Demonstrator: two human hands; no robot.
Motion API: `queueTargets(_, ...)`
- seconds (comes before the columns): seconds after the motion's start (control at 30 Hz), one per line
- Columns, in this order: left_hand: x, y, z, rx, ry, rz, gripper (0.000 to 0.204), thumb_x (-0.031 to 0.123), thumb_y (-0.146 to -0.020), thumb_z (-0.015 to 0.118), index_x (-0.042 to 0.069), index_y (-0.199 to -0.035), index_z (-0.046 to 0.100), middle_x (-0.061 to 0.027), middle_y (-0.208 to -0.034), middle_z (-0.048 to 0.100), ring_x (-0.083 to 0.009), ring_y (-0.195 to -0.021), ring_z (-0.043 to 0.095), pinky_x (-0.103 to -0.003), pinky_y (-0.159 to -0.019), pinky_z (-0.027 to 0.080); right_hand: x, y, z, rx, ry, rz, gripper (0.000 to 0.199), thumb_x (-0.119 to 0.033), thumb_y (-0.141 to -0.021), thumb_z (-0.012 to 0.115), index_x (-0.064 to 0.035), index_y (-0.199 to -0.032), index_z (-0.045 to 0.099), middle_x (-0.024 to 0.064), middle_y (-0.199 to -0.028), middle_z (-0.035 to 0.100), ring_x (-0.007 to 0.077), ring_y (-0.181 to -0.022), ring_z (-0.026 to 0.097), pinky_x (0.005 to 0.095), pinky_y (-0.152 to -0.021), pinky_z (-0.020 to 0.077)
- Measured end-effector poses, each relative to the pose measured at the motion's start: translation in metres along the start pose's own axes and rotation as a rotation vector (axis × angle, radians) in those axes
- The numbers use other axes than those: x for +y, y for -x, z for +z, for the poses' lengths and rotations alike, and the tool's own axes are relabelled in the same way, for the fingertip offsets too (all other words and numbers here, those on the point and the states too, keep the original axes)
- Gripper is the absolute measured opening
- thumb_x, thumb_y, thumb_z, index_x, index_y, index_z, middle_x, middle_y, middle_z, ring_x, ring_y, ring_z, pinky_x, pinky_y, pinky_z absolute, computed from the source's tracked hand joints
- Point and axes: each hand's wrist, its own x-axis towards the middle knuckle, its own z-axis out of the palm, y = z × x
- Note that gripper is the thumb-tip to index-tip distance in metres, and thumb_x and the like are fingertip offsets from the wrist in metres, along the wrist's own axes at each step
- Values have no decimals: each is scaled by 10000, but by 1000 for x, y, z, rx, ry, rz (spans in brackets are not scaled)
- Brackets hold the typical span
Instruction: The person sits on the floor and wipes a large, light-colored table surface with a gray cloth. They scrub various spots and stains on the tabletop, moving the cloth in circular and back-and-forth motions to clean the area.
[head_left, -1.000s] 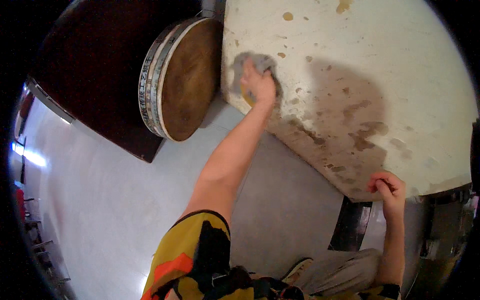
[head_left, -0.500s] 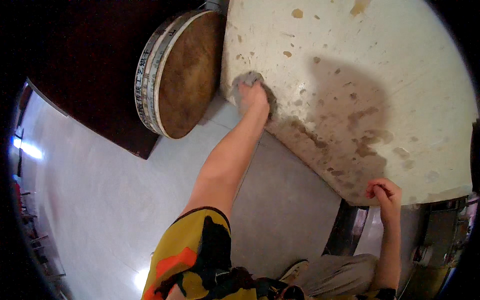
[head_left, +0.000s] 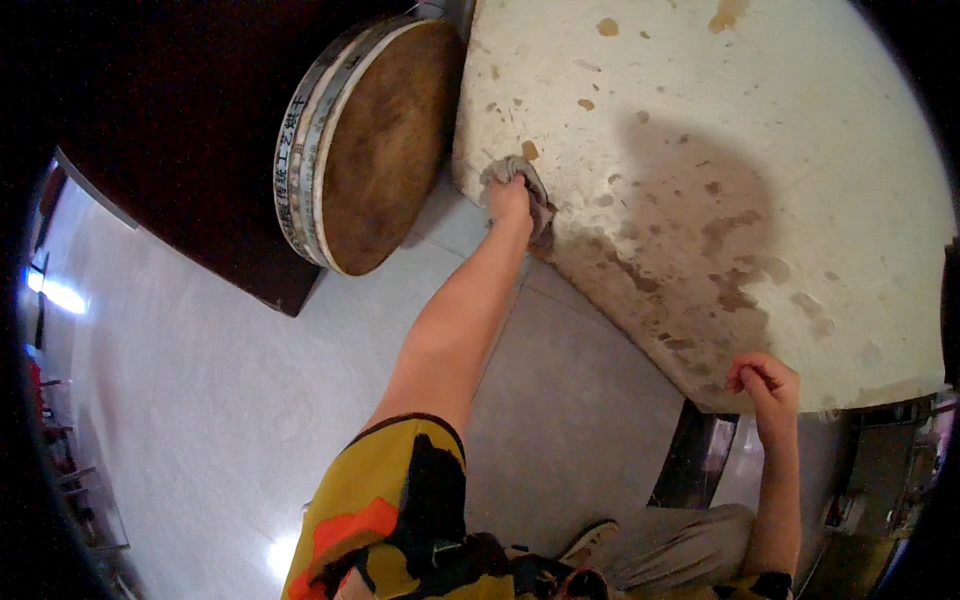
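My left hand point(head_left: 510, 200) clamps a soft, limp grey rag point(head_left: 520, 178) at the stained white tabletop's point(head_left: 760, 150) nine-o'clock edge; bunched, it grips easily. Right hand point(head_left: 765, 385), fingers curled together, rests at five o'clock.

The left hand point(head_left: 510, 200) presses a grey rag point(head_left: 518, 178) against the near-left edge of a round, pale worktop point(head_left: 760, 110) mottled with brown stains, the arm stretched out straight from a sleeve of yellow, orange and black. The right hand point(head_left: 765, 385) rests on the worktop's near rim with its fingers curled, holding nothing that can be made out. Just left of the worktop a round brown-topped disc point(head_left: 385, 145) with a white banded rim leans tilted against a dark cabinet point(head_left: 170, 120), above a pale glossy floor point(head_left: 200, 420).
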Motion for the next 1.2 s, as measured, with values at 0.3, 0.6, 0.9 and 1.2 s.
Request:
queueTargets(0.3, 60, 74, 57, -110, -699, 956, 683, 68, -717, 634, 49, -1342, 359, -143, -1410, 341, -382, -1227, 297, -414, -1052, 262, 9, 4, -13, 13, 0, 30, 125, 21, -850, 490, 28, -915, 597, 67, -762, 605, 130, -693, 563, 248, -645, 451)
queueTargets(0.6, 45, -16, -11, -77, -313, 122, 627, 155, -754, 622, 0, -1315, 389, -157, -1345, 431, -338, -1246, 380, -419, -1037, 271, 3, 5, -10, -11, 26, -15, 134, 19, -838, 510, 31, -927, 610, 71, -776, 614, 135, -699, 574, 252, -644, 459)
queueTargets(0.9, 112, -12, 27, -100, -584, 849, 627, 162, -729, 638, 18, -1299, 421, -163, -1335, 443, -365, -1230, 384, -405, -1027, 276, 11, 6, -16, -2, 49, 35, 135, 23, -837, 509, 29, -932, 605, 71, -776, 615, 139, -700, 577, 254, -648, 461)
queueTargets(1.2, 57, -99, -44, -67, -176, 285, 659, 182, -762, 616, 35, -1353, 364, -166, -1321, 465, -322, -1217, 423, -368, -1038, 278, 7, -3, 2, -55, 4, 18, 136, 20, -841, 506, 27, -936, 603, 73, -776, 615, 138, -713, 578, 260, -661, 468)
